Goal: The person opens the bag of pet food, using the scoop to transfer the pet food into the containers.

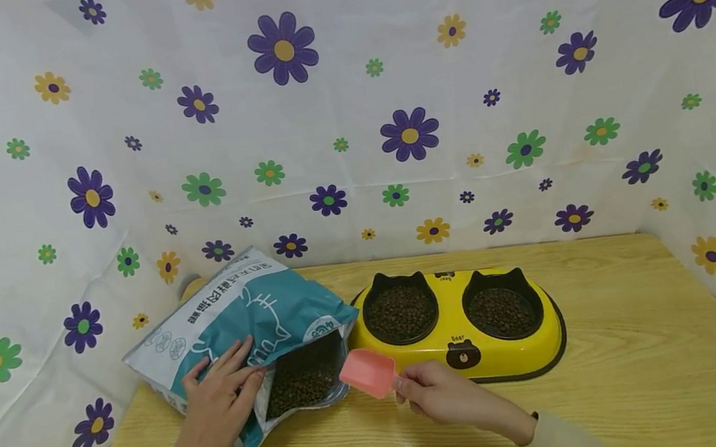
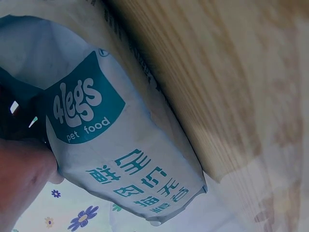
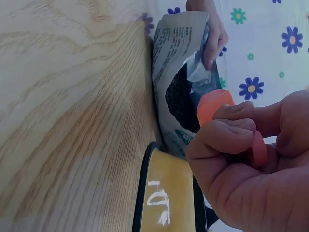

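A teal and white pet food bag (image 1: pixel 237 328) lies on its side at the left, its mouth facing the front right, with brown kibble (image 1: pixel 304 387) inside. My left hand (image 1: pixel 218 393) grips the bag beside its mouth, fingers spread over the upper face. In the right wrist view, that hand (image 3: pixel 212 41) holds the bag's edge. My right hand (image 1: pixel 442 396) pinches the handle of a pink scoop (image 1: pixel 368 373), whose head is just right of the bag's mouth. Most of the handle is hidden by my fingers.
Right of the bag stands a yellow double feeder (image 1: pixel 408 360) with two black cat-eared bowls, both containing brown kibble. It sits on a wooden table (image 1: pixel 640 338). A white flower-print cloth (image 1: pixel 342 91) hangs behind and along the sides.
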Demonstrator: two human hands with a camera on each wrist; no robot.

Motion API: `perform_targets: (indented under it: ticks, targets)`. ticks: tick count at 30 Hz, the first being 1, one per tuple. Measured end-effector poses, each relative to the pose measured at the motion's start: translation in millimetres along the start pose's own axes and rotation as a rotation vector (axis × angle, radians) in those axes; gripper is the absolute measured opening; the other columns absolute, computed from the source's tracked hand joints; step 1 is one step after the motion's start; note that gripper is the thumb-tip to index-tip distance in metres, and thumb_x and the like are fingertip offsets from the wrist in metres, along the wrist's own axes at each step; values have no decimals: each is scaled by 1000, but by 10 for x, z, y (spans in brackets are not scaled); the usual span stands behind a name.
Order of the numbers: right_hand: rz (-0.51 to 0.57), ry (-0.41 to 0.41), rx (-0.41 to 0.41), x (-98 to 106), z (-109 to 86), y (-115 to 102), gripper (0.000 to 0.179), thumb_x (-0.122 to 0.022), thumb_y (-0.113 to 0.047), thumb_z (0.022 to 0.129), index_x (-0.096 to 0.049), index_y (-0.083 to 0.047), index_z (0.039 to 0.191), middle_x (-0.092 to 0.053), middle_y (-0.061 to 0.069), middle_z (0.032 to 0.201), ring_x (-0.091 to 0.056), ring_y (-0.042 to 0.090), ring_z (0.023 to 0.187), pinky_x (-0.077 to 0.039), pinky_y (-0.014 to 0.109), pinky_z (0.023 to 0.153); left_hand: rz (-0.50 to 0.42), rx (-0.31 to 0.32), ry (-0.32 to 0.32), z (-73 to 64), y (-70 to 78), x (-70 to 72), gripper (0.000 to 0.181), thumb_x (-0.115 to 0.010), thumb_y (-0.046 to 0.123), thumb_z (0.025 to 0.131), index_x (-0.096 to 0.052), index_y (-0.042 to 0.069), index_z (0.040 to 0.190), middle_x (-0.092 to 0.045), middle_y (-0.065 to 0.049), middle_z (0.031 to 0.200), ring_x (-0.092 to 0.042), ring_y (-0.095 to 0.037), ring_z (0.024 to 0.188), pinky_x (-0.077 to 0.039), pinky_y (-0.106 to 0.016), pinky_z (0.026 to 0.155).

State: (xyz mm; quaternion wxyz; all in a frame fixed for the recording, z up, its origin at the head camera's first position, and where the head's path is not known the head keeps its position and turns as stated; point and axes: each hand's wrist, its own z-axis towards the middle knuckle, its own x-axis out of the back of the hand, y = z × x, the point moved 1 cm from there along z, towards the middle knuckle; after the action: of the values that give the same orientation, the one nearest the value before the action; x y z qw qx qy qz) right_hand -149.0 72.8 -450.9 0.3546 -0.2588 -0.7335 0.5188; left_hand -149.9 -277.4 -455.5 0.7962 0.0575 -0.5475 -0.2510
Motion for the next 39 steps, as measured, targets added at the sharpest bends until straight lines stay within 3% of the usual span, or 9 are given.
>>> perform_targets:
  ticks: [12, 18, 25, 34, 39]
  targets:
    - [-30, -39, -11, -276, 252, -110, 42, -46, -32, 110, -64, 4, 100, -43, -3, 64, -29, 12, 47, -27, 24, 46, 13, -6, 11, -1, -20, -28, 24, -57, 21, 104, -80, 14, 106, -61, -16, 145, -55, -39, 134, -20, -65, 107]
    - [-157, -4, 33, -341, 358, -153, 43, -46, -32, 110, -65, 2, 92, -43, -4, 62, -30, 11, 46, -27, 23, 47, 28, -7, 11, 0, -18, -22, 25, -57, 21, 104, -80, 15, 107, -61, -15, 144, -56, -39, 134, -21, -65, 106]
    - [-366, 86, 70, -434, 487, -263, 41, -50, -27, 108, -51, -15, 69, -38, -6, 58, -33, 10, 48, -27, 22, 52, 13, 10, -17, 9, 4, 4, 27, -54, 21, 105, -80, 15, 108, -59, -16, 146, -54, -39, 136, -20, -65, 107]
    - [-500, 150, 91, -495, 622, -404, 53, -49, -16, 106, -37, -17, 54, -30, -7, 51, -27, 8, 40, -24, 20, 44, 17, 12, -8, 16, 4, -1, 26, -55, 21, 105, -80, 15, 109, -60, -15, 146, -55, -39, 136, -20, -65, 107]
    - [-501, 138, 46, -508, 697, -435, 54, -51, -16, 105, -37, -17, 52, -31, -7, 49, -29, 8, 40, -25, 20, 44, 20, 4, 4, 12, 5, -11, 25, -56, 21, 104, -80, 15, 107, -61, -15, 144, -56, -39, 135, -21, -65, 106]
